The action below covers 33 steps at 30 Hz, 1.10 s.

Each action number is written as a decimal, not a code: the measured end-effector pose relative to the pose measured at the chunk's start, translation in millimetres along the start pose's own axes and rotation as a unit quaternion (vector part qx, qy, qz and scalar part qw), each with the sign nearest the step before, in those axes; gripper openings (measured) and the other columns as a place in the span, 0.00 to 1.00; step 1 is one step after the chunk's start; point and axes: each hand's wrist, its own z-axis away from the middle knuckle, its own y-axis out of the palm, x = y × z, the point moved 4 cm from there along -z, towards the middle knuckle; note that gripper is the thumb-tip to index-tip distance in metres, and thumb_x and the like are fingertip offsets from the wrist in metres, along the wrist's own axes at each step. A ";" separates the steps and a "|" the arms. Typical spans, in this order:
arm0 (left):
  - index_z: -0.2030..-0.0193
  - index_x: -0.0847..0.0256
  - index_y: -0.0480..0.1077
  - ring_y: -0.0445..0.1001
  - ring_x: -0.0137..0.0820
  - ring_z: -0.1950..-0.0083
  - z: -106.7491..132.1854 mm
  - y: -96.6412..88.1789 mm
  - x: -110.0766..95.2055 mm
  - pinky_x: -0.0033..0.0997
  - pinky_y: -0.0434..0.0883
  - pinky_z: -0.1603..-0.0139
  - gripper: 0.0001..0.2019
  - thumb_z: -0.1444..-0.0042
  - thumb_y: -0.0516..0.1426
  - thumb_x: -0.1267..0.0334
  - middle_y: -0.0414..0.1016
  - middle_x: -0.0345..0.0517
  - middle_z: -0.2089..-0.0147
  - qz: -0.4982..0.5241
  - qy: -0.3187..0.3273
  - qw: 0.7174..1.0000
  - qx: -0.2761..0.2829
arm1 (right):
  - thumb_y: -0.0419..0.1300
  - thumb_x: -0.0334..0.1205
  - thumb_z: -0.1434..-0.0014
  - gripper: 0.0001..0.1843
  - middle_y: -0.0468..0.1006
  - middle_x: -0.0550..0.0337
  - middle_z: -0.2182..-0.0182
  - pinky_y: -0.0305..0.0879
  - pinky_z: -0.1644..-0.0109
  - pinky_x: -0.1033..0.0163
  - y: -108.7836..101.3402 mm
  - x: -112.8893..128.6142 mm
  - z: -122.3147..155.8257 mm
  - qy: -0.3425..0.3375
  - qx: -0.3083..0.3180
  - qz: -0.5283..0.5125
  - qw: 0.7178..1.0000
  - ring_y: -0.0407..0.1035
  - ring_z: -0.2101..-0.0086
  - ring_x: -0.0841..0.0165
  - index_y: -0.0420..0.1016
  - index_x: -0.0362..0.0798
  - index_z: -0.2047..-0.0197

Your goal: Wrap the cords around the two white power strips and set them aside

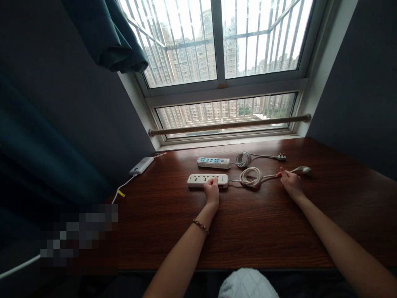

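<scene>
My left hand (212, 191) rests with curled fingers on the near cream power strip (200, 180), pressing its front edge. My right hand (290, 181) is closed on the cable near that strip's plug (302, 169), pinching a red-marked part of it. The strip's cable forms a coil (250, 176) between my two hands. A second white power strip with blue sockets (213, 162) lies just behind, its own cable coiled (243, 159) and its plug (281, 157) lying free.
All of it lies on a dark wooden desk (248, 231) under a barred window (223, 62). A white charger block (142, 165) with a cable sits at the desk's left edge. A wooden rod (229, 125) runs along the sill. A dark curtain (105, 37) hangs at the upper left.
</scene>
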 end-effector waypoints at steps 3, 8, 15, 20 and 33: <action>0.86 0.61 0.53 0.50 0.20 0.81 0.3 -0.1 -0.8 0.22 0.51 0.79 0.19 0.58 0.57 0.53 0.49 0.32 0.86 -0.008 0.006 1.000 0.001 | 0.38 0.63 0.45 0.33 0.66 0.60 0.87 0.55 0.72 0.65 0.1 -0.5 0.6 -0.001 0.000 -0.001 1.000 0.63 0.80 0.68 0.72 0.46 0.76; 0.86 0.61 0.52 0.50 0.20 0.81 -0.4 -0.2 -1.6 0.22 0.52 0.79 0.20 0.58 0.57 0.51 0.49 0.32 0.85 -0.030 0.023 0.999 0.005 | 0.40 0.59 0.43 0.29 0.68 0.59 0.85 0.56 0.71 0.64 2.7 -4.5 -0.3 -0.010 -0.010 0.019 1.000 0.64 0.79 0.67 0.72 0.47 0.75; 0.85 0.60 0.50 0.48 0.21 0.79 4.8 3.4 -8.7 0.24 0.51 0.76 0.19 0.51 0.51 0.53 0.47 0.33 0.84 -0.101 0.087 0.990 0.039 | 0.49 0.38 0.49 0.15 0.72 0.52 0.62 0.58 0.54 0.58 -9.5 -19.1 -20.6 -0.193 -0.035 0.151 0.969 0.64 0.59 0.62 0.72 0.47 0.61; 0.85 0.61 0.48 0.48 0.22 0.79 21.5 11.6 -21.5 0.25 0.49 0.75 0.21 0.48 0.50 0.54 0.45 0.33 0.84 -0.172 0.157 0.968 0.098 | 0.55 0.43 0.53 0.10 0.72 0.57 0.65 0.53 0.49 0.55 -9.8 -45.1 -35.3 -0.239 0.051 0.185 0.952 0.60 0.57 0.61 0.74 0.50 0.69; 0.73 0.60 0.62 0.62 0.25 0.72 55.5 69.0 -43.5 0.25 0.58 0.70 0.11 0.44 0.48 0.58 0.64 0.39 0.74 -0.367 0.311 0.835 0.267 | 0.46 0.45 0.45 0.23 0.60 0.42 0.49 0.49 0.51 0.54 -19.3 -107.5 -57.7 -0.062 -0.101 0.250 0.961 0.52 0.51 0.55 0.71 0.43 0.53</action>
